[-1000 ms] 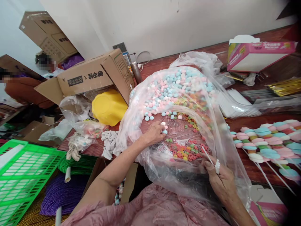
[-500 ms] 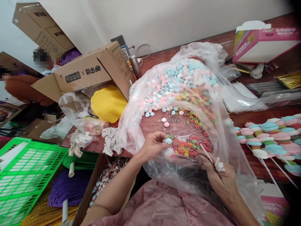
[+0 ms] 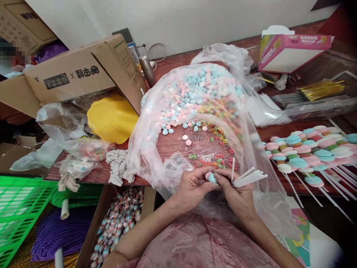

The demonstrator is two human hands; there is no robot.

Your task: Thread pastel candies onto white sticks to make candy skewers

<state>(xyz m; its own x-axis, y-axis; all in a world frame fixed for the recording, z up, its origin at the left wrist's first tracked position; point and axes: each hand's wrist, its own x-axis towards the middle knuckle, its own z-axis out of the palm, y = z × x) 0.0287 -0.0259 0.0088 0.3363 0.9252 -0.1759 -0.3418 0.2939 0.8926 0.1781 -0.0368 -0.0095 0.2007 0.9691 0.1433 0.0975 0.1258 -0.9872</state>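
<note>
Near the front edge of the dark red wooden table point(image 3: 281, 136), at the mouth of the big clear plastic bag point(image 3: 156, 149), my two hands meet over my pink lap. My left hand point(image 3: 192, 186) pinches a pink-and-blue round candy disc point(image 3: 210, 176) between thumb and fingertips, closed tight on it. My right hand point(image 3: 237, 190) touches the same disc with its thumb and forefinger while its other fingers curl around a small bundle of thin white paper sticks point(image 3: 248, 178), which fan out to the right; one stick stands nearly upright just beside the disc.

To do this well, I judge that the disc wants a firm edge grip so it cannot spin, with the stick tip lined up on its centre and pushed straight, not at a slant, or the soft sweet may split.

The candy looks matte, chalky and slightly domed, like pressed sugar or marshmallow. Deeper in the bag lie pale blue, pink and white candy discs point(image 3: 195, 89) and small glossy rings in red, green and orange point(image 3: 217, 160). The bag is thin, crinkled and shiny. At the right, finished skewers of stacked pastel discs point(image 3: 304, 154) lie side by side on the table. A smooth yellow plastic bowl point(image 3: 111, 119) sits upturned under a brown cardboard box point(image 3: 80, 74) at the left
</note>
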